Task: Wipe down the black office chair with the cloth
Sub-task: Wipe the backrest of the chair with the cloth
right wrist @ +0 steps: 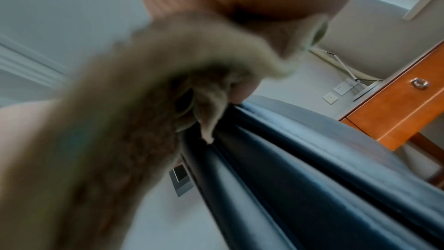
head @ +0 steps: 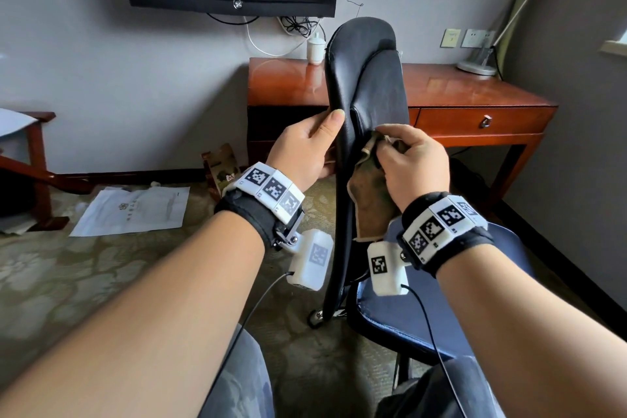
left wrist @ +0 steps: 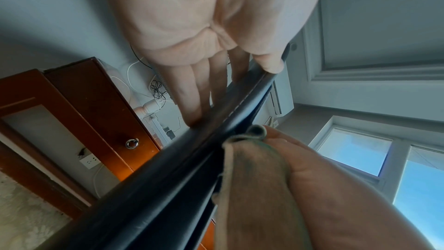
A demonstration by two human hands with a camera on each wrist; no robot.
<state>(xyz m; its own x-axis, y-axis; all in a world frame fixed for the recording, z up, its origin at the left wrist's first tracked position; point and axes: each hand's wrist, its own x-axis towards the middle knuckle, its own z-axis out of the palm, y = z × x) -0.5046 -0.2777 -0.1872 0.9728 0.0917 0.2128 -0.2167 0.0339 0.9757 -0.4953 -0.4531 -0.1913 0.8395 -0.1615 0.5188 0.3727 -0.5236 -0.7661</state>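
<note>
Black leather-look office chair backrest (head: 368, 85) standing upright and edge-on just ahead of the knees, blue-black seat (head: 441, 316) low to the right, red-brown wooden bench (head: 475, 95) close behind against the wall. Left hand (head: 303, 149) clamped on the near edge of the backrest: thumb lying along the front face, the four fingers (left wrist: 192, 90) laid nearly straight and close together on the rear side, as the left wrist view shows. Probably held so to brace the panel and stop it swivelling or rocking under wiping pressure.

Right hand (head: 412, 163) bunched round a worn tan-and-olive cloth (head: 371, 197), fingers curled over a gathered top fold and pressing it against the front face of the backrest right beside the side seam. Loose tail of the cloth hanging down below the wrist, touching nothing needful. Right wrist view blurred, with cloth filling much of it; a corner of fabric seen tucked into the groove between the padded centre and the edge roll, likely to clear dirt from that crease.

Judged mid-wipe on the backrest, at about middle height; seat seemingly still to do. Risk: trailing tail of cloth snagging on the base.
</note>
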